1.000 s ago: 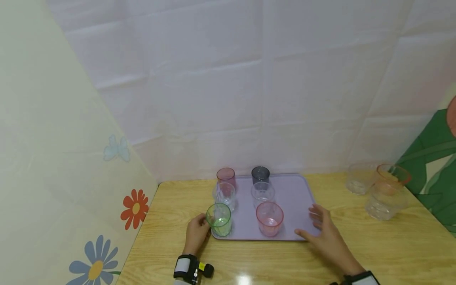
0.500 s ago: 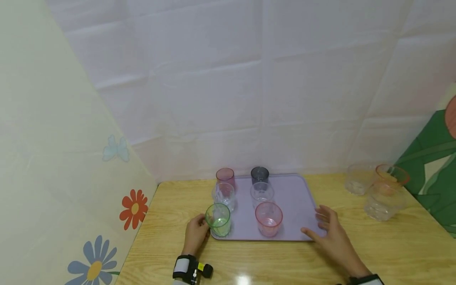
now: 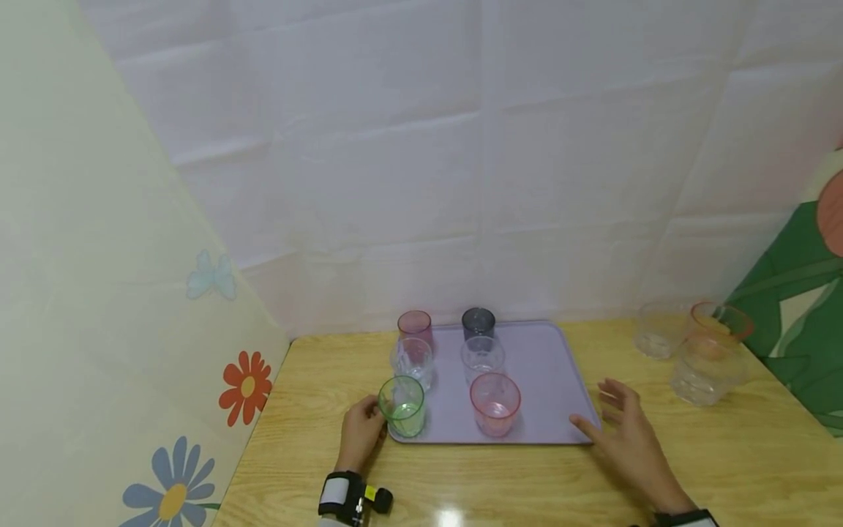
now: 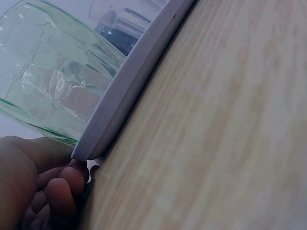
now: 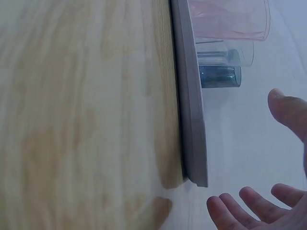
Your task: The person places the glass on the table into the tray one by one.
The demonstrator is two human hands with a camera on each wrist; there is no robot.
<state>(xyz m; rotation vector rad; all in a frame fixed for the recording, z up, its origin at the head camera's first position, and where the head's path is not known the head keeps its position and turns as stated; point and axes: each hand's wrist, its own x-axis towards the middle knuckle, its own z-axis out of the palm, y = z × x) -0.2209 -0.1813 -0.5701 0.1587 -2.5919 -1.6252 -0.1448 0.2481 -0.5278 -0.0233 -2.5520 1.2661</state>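
Currently, the left hand (image 3: 361, 433) grips the tray (image 3: 543, 377) extending to its right — green glass (image 3: 404, 412) just beside that hand — while the right hand (image 3: 626, 439), spread wide, stands just off the opposite end.

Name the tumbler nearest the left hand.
The green tumbler, at the near left corner of the lilac tray; it alone is green, and no other stands so near the left hand.

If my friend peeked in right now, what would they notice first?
Probably the pale purple tray, low in the middle of the head view, with a bright green cup at its near left corner. The left hand grips that corner; the right hand hangs open by the near right one. A red flower pops out on the left wall.
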